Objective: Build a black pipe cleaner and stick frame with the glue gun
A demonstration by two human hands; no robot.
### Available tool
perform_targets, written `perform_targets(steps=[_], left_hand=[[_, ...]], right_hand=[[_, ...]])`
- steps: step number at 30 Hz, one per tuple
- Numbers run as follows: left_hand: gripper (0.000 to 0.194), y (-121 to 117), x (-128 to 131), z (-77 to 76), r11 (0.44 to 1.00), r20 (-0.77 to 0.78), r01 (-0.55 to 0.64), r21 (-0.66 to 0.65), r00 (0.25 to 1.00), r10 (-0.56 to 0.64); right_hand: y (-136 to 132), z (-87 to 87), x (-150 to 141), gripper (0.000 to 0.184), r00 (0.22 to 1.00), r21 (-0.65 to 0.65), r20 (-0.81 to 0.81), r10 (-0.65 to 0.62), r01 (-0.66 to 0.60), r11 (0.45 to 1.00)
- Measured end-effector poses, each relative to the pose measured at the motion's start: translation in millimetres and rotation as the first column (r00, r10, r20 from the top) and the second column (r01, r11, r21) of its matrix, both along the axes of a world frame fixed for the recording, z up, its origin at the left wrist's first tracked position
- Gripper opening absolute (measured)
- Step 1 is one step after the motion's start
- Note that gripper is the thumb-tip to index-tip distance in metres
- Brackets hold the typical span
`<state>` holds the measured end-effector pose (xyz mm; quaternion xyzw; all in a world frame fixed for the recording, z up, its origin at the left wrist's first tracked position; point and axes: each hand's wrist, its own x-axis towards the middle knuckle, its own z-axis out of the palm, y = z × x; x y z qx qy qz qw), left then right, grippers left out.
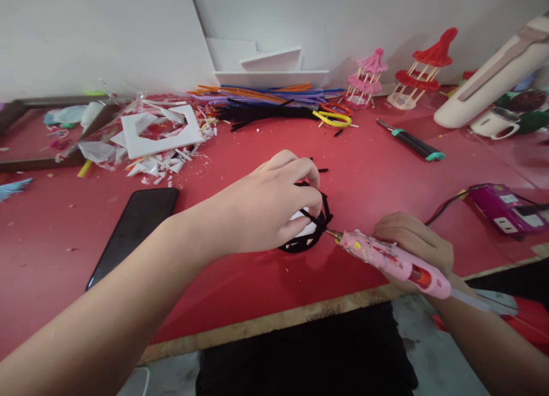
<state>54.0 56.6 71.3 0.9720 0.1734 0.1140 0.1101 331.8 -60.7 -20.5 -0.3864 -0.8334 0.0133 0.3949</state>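
Note:
My left hand (281, 198) reaches over a small round craft piece (300, 247) made of black fuzzy pipe cleaners around a white base. Its bent fingers and thumb pinch a black pipe cleaner (311, 216) on the top of the piece; the fingers partly cover the far side. In my right hand (414, 244) is a pink hot glue gun (377, 253), its body smeared with dried glue and a clear glue stick out of its back end. The metal nozzle meets, or nearly meets, the right edge of the black piece.
A black phone (132, 233) lies left of my arm. Foam scraps and a cut white foam board (132, 135) lie behind it. Further back are pipe cleaners (270, 101), yellow-handled scissors (332, 119), two small tiered models (364, 78), a cutter (418, 144) and a purple power strip (506, 210).

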Motion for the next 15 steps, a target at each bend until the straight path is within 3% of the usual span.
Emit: perform_targets(steps=[6,15], left_hand=[[0.018,1.3,1.0,1.8,1.0,-0.007,0.011,0.003,1.0,-0.011],[0.017,2.4,0.3,3.0,1.0,-0.008,0.015,0.008,1.0,-0.015]], right_hand=[[1.1,4.6,-2.3,0.014,1.0,-0.039,0.023,0.007,-0.006,0.999],[1.3,-1.6,0.9,0.011,1.0,-0.055,0.006,0.02,-0.02,0.998]])
